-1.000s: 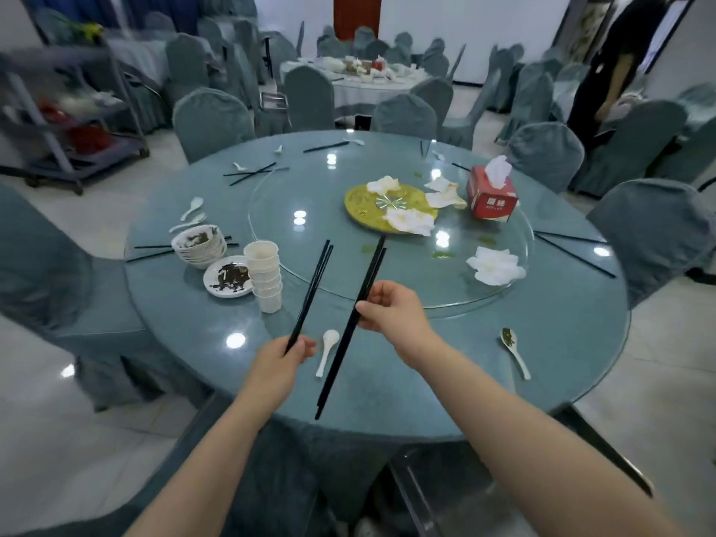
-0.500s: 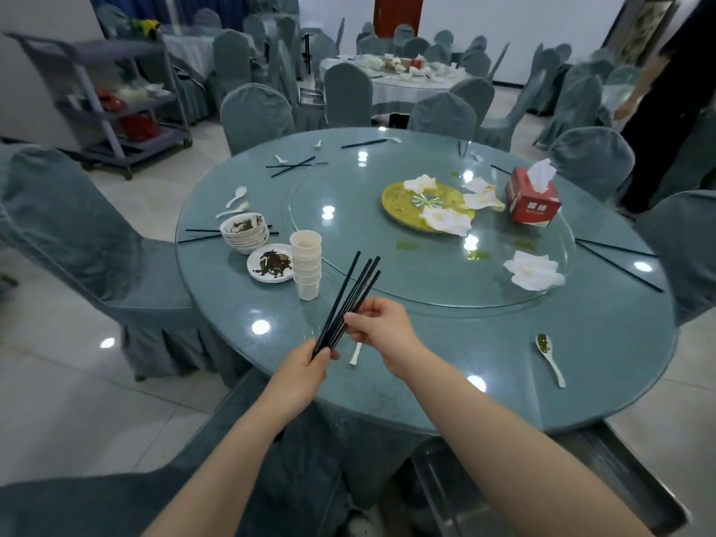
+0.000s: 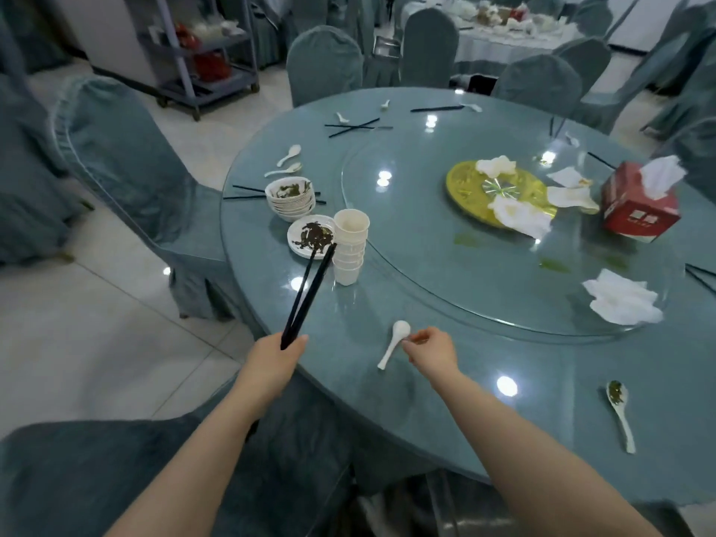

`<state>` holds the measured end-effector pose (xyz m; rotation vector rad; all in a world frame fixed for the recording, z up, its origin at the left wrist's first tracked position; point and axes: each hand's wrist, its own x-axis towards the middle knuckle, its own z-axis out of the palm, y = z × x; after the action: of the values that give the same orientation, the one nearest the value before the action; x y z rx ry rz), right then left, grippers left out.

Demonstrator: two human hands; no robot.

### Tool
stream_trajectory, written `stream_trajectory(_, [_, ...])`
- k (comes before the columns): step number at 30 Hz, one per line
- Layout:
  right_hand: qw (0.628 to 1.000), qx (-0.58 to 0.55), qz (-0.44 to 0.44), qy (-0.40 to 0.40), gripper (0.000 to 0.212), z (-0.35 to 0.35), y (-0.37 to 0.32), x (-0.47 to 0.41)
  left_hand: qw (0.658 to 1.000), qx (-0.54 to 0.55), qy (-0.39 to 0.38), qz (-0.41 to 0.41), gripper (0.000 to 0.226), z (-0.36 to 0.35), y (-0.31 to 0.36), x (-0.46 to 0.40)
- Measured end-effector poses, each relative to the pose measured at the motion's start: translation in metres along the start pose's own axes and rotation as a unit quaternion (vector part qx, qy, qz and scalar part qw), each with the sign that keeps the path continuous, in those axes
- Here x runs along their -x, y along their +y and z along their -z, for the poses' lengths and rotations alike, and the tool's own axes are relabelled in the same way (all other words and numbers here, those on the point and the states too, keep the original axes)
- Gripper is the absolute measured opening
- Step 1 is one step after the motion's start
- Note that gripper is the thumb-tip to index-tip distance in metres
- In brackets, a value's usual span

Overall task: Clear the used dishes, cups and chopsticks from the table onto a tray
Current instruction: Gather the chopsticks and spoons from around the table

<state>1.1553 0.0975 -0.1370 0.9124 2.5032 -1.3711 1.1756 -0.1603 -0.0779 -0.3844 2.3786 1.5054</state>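
My left hand (image 3: 273, 356) grips a bundle of black chopsticks (image 3: 310, 292) that point up toward a stack of white cups (image 3: 350, 246). My right hand (image 3: 430, 350) hovers beside a white spoon (image 3: 393, 343) on the round table (image 3: 348, 381), fingers curled at the spoon's bowl; whether they touch it is unclear. A stack of bowls (image 3: 290, 197) and a small plate with leftovers (image 3: 310, 236) stand left of the cups. More chopsticks (image 3: 354, 126) and spoons (image 3: 288, 155) lie along the far edge. Another spoon (image 3: 620, 412) lies at the near right.
A glass turntable (image 3: 426, 265) carries a yellow plate (image 3: 465, 191), crumpled napkins (image 3: 620, 300) and a red tissue box (image 3: 639, 211). Covered chairs (image 3: 128, 160) ring the table. A service trolley (image 3: 205, 44) stands at the back left.
All chopsticks passed into my left hand, which swung left. My right hand let go and dropped toward the white spoon. The view turned left.
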Motion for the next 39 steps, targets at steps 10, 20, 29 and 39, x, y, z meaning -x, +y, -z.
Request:
stream_trajectory(10, [0.979, 0.199, 0.031, -0.015, 0.039, -0.035, -0.001, -0.031, 0.990, 0.115, -0.002, 0.077, 0.034, -0.001, 0.007, 0.002])
stream_trajectory(20, [0.981, 0.160, 0.099, 0.055, 0.037, 0.075, 0.086, -0.033, 0.981, 0.159, -0.086, 0.073, 0.039, -0.088, 0.043, -0.019])
stream_trajectory(29, [0.951, 0.091, -0.055, 0.292, 0.018, 0.222, 0.189, -0.039, 0.976, 0.118, -0.176, 0.057, 0.037, -0.179, 0.079, -0.028])
stream_trajectory(39, [0.955, 0.036, -0.148, 0.252, 0.026, 0.244, 0.223, -0.065, 0.979, 0.085, -0.179, 0.054, 0.035, -0.206, 0.086, -0.018])
